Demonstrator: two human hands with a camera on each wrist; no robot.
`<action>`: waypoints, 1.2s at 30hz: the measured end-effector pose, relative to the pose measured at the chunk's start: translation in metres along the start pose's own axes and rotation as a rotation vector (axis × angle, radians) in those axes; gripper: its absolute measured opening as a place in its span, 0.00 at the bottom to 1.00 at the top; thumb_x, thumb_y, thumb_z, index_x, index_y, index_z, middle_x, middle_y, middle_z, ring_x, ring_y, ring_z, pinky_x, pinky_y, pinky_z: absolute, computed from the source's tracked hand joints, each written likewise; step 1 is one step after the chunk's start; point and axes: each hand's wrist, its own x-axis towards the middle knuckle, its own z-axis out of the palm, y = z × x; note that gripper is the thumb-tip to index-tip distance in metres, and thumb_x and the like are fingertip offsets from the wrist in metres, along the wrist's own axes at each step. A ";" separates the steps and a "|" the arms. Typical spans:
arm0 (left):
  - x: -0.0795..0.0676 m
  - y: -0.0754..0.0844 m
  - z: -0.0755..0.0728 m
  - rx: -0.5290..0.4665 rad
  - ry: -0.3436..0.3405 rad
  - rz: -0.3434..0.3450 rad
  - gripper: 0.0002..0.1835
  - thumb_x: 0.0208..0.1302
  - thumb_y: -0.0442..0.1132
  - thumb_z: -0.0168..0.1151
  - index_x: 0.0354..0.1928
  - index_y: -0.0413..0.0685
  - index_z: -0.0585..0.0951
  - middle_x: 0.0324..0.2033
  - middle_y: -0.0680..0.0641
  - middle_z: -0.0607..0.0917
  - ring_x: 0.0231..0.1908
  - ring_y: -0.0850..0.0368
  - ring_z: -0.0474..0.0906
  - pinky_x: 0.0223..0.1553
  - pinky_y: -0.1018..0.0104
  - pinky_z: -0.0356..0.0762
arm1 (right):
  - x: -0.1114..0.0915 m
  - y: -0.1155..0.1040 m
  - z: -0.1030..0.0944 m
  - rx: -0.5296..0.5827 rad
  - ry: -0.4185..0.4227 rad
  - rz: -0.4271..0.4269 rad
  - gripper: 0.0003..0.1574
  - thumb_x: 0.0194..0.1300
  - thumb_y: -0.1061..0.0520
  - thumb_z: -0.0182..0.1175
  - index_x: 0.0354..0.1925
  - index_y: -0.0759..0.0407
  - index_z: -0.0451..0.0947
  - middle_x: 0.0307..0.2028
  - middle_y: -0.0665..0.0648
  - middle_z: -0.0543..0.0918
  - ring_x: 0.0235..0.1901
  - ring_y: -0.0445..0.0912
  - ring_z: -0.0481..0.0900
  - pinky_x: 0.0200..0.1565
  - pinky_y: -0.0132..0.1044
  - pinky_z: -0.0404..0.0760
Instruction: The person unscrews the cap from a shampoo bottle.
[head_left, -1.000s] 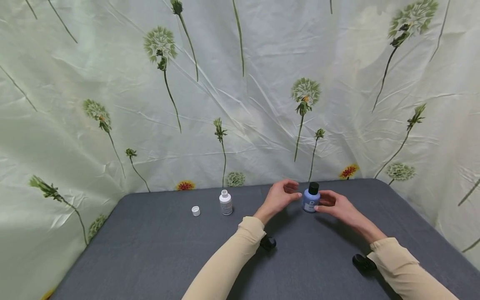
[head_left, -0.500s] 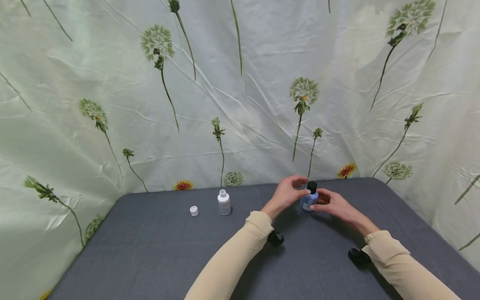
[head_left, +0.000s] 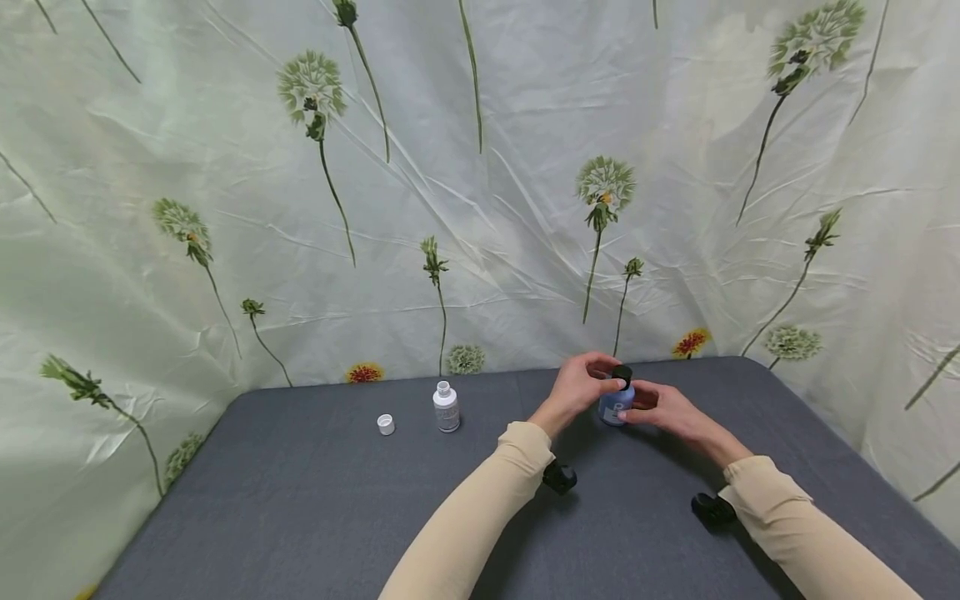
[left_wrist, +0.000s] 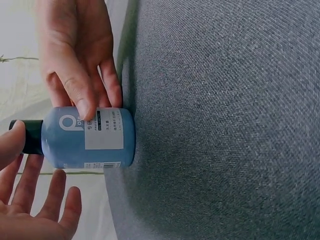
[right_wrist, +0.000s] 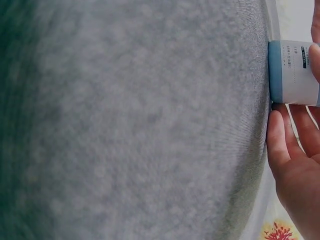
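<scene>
A small blue bottle [head_left: 611, 407] with a white label and black screw cap [head_left: 622, 372] stands upright on the grey table, between both hands. My left hand [head_left: 576, 388] pinches the cap, its thumb on the near side; in the left wrist view the other fingers of this left hand [left_wrist: 47, 210] spread beside the bottle. Low on the bottle body [left_wrist: 102, 137], my right hand [left_wrist: 77, 40] grips with the thumb in front and fingers behind. The right wrist view catches the bottle's base [right_wrist: 292, 72] and the right hand [right_wrist: 300, 185] at its edge.
Left of the hands stands an uncapped white bottle [head_left: 446, 407], and a white cap [head_left: 386, 425] lies beside it. A flower-print curtain [head_left: 495, 208] hangs behind the table's far edge. Black wrist cameras [head_left: 559, 477] sit under both sleeves.
My left hand has moved right, from beside the blue bottle onto its black cap, and now pinches it. The right hand keeps its place at the bottle. The head view has shifted slightly.
</scene>
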 end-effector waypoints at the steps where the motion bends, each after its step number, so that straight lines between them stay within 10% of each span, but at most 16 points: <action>1: 0.000 0.000 0.000 -0.007 0.001 0.003 0.11 0.57 0.33 0.73 0.42 0.51 0.87 0.34 0.57 0.85 0.38 0.64 0.78 0.39 0.68 0.77 | 0.000 0.000 0.000 -0.002 0.001 0.000 0.43 0.64 0.52 0.68 0.68 0.71 0.64 0.59 0.71 0.75 0.59 0.63 0.73 0.54 0.51 0.77; 36: -0.004 0.006 -0.013 -0.113 -0.020 0.067 0.12 0.60 0.32 0.71 0.46 0.44 0.86 0.36 0.52 0.86 0.37 0.64 0.79 0.40 0.69 0.77 | -0.010 -0.019 0.010 0.026 0.032 -0.033 0.39 0.68 0.50 0.65 0.67 0.70 0.64 0.59 0.69 0.76 0.58 0.60 0.75 0.52 0.46 0.78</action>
